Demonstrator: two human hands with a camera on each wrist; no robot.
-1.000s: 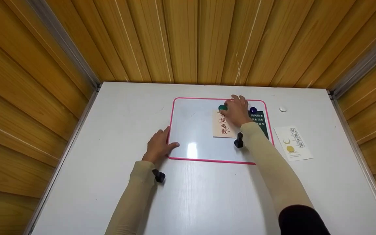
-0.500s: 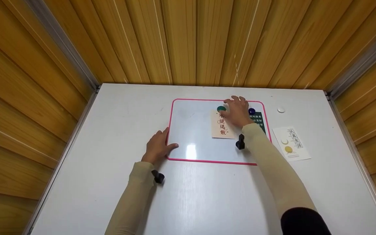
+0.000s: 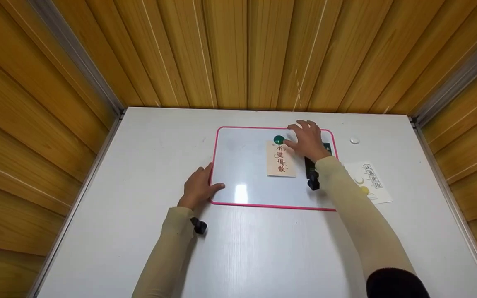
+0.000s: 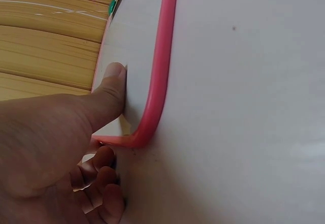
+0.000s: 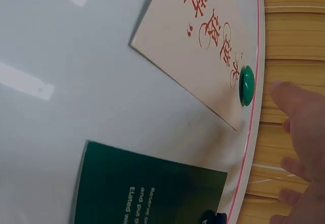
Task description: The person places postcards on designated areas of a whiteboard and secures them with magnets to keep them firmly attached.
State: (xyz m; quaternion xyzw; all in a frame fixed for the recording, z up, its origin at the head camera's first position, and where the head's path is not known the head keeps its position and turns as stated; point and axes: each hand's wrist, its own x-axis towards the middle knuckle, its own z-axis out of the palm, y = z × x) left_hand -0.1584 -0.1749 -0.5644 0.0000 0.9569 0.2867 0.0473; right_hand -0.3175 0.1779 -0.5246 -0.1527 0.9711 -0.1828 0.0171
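Observation:
A whiteboard (image 3: 242,161) with a pink rim lies on the table. My left hand (image 3: 198,186) holds its left edge, thumb over the rim and fingers along the outside. On the board lies a beige card (image 3: 280,163) with red characters, a round green magnet (image 3: 279,140) on its top edge. My right hand (image 3: 308,140) is just right of that magnet, apart from it, fingers spread and holding nothing. Beneath that hand is a dark green card (image 5: 147,188), partly hidden in the head view. A dark blue magnet (image 5: 207,217) shows at its edge in the right wrist view.
To the board's right a white card (image 3: 377,186) lies on the white table (image 3: 238,248), partly covered by my right forearm. A round white magnet (image 3: 354,140) sits farther back. Wood-patterned walls (image 3: 238,54) enclose the table's back and sides.
My right hand has let go of the green magnet and moved right, uncovering more of the beige card and covering the blue magnet. My left hand has stayed at the board's edge.

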